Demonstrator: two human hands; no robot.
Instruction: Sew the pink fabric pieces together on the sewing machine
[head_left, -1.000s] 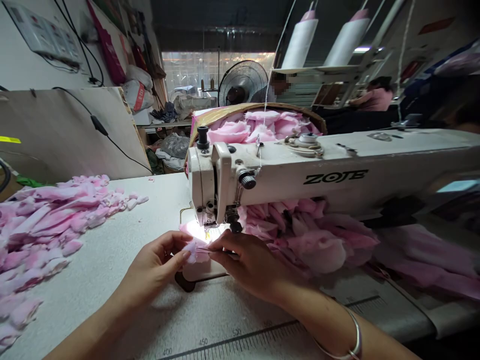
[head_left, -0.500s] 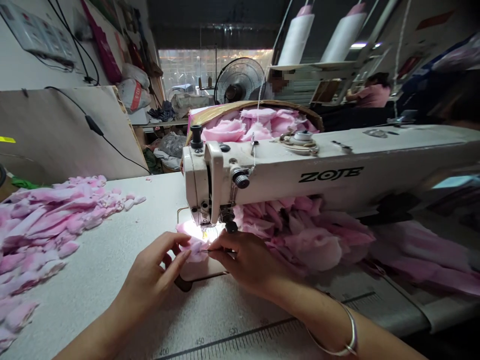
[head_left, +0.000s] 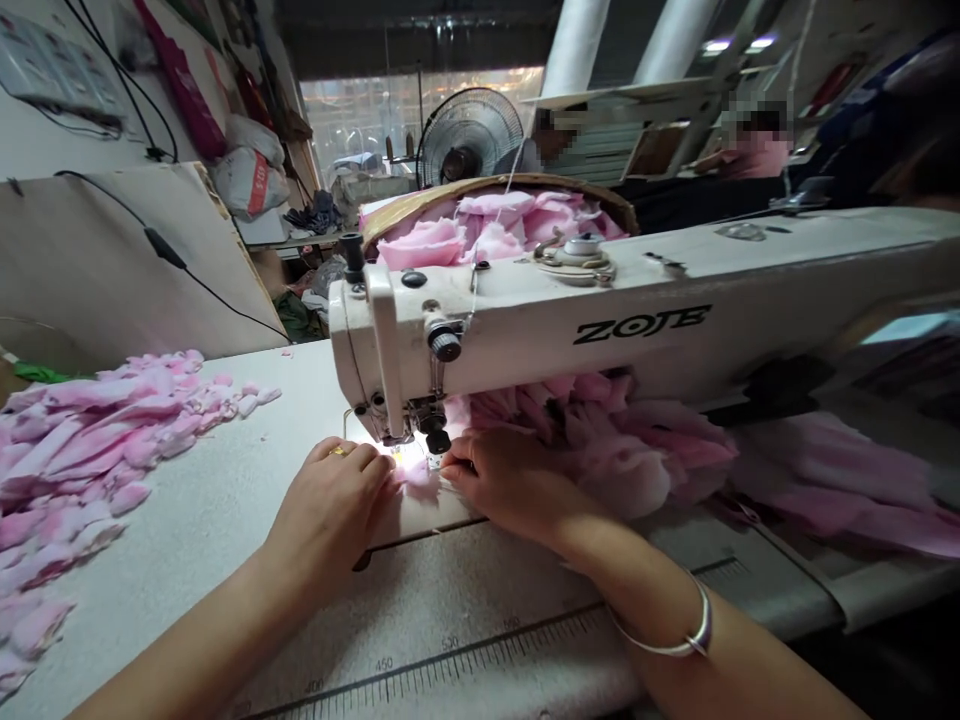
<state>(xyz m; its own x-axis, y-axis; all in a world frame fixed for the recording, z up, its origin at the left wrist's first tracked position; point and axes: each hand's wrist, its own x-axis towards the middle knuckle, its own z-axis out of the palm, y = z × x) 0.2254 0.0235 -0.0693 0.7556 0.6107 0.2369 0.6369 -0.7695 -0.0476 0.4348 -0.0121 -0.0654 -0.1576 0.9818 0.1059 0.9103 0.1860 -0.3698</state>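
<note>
Here's the pink fabric piece sitting right under the presser foot of the ZOTE sewing machine, left hand and right hand tight on either side, either grip's hold impossible to call

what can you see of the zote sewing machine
The ZOTE sewing machine has a cream-white head, apparently painted metal, with black lettering along its arm. A tension dial sits on top, a black knob on the front, and a lamp lights the needle area. It stands on a white table top, with pink fluffy fabric bunched beneath the arm. The left hand and right hand are at its presser foot.
</note>
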